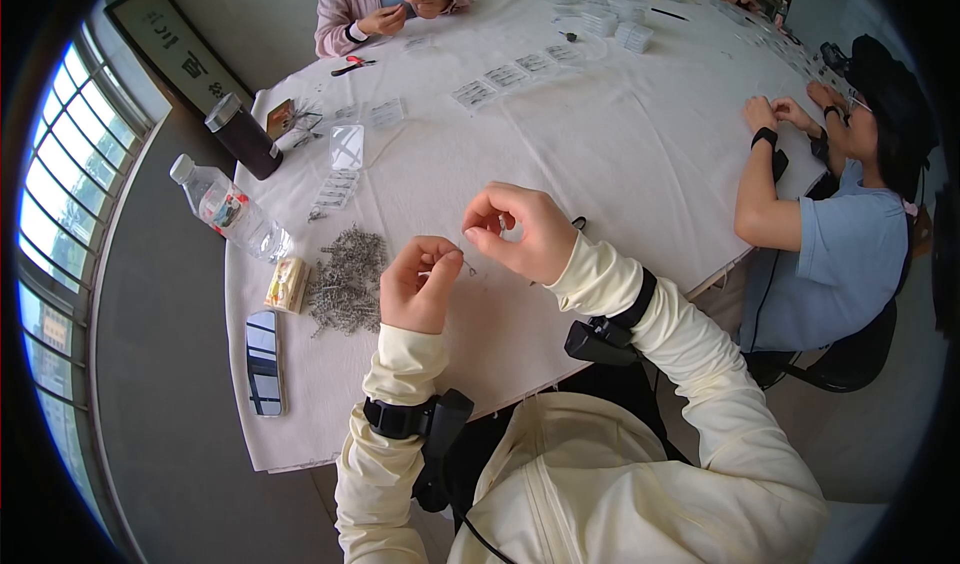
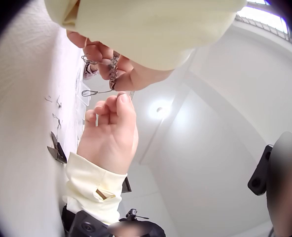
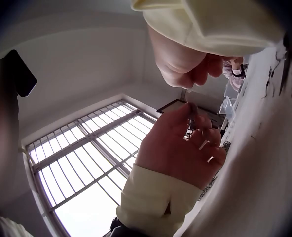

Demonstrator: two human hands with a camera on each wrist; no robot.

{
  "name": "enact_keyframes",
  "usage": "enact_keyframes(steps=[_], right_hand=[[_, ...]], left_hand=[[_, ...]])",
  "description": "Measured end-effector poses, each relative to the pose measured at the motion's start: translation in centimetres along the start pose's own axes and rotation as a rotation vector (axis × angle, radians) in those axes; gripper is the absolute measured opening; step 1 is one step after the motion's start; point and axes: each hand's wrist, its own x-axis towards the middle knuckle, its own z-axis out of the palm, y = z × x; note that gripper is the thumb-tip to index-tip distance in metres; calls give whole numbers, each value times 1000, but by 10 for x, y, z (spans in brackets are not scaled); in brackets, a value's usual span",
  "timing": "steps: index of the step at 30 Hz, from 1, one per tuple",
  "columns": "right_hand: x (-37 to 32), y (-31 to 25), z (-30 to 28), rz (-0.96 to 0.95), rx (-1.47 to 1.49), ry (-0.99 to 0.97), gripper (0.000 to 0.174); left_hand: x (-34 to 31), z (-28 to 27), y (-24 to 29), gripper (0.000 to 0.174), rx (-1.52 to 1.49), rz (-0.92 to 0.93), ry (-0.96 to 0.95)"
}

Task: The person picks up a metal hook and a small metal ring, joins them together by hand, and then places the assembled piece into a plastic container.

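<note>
My left hand (image 1: pixel 418 286) is raised over the table, right of a heap of small metal pieces (image 1: pixel 346 279). In the left wrist view, the left hand (image 2: pixel 136 76) grips several linked metal pieces (image 2: pixel 114 69), and a thin wire loop (image 2: pixel 89 93) sticks out by its thumb. My right hand (image 1: pixel 528 234) is close beside it, thumb and index finger together on a tiny metal piece that the fingers mostly hide. In the right wrist view a pale bit (image 3: pixel 189 90) shows at the right hand's (image 3: pixel 178 59) fingertips, just apart from the left hand (image 3: pixel 178 143).
Left on the table (image 1: pixel 640 164) are a phone (image 1: pixel 265 364), a small packet (image 1: pixel 287 285), a water bottle (image 1: pixel 232 211) and a dark flask (image 1: pixel 243 136). Clear trays (image 1: pixel 475 94) and red-handled pliers (image 1: pixel 352 65) lie farther back. Other people sit around the table.
</note>
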Motion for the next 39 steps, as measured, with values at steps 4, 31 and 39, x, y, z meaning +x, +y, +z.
enact_keyframes(steps=[4,31,39], right_hand=[[-1,2,1,-3,44,-69,8],[-1,-2,4,49,31,-97,10],[-1,-4,3,8,-4,-103,10]], left_hand=[[1,-1,-2,7,-49,-2,-2],[1,4,-4,6,-76,36,40],[0,3,-2,6,85,74,43]])
